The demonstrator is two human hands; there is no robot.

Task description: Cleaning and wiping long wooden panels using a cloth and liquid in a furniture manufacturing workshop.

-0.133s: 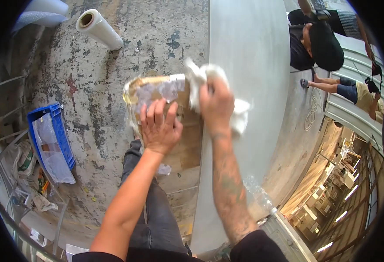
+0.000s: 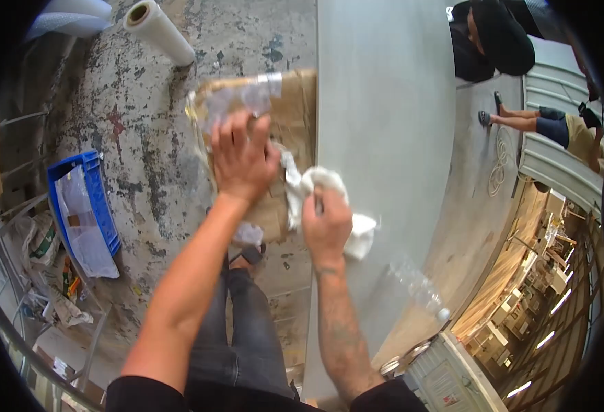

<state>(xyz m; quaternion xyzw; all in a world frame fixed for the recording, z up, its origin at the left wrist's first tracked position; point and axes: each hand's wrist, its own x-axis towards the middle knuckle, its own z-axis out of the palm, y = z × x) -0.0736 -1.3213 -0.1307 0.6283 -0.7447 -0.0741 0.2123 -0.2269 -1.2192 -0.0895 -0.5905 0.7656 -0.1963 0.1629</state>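
My right hand (image 2: 328,221) is closed round a crumpled white cloth (image 2: 361,237), at the left edge of a long, smooth grey panel (image 2: 384,103). Part of the cloth hangs over that edge onto a piece of brown cardboard (image 2: 300,103). The cardboard, patched with clear tape and whitish plastic, lies along the panel's left side. On it rests my left hand (image 2: 244,161), fingers stretched forward and a little apart, holding nothing. My palm hides part of the cardboard.
A roll of clear wrap (image 2: 159,33) stands on the worn floor at far left. Nearer are a blue crate (image 2: 99,206) and a metal frame. A clear plastic bottle (image 2: 415,288) lies by the panel's right side. Two people (image 2: 497,41) are at the far right.
My right hand has drawn the white cloth toward me along the panel's left edge. My left hand remains on the cardboard.
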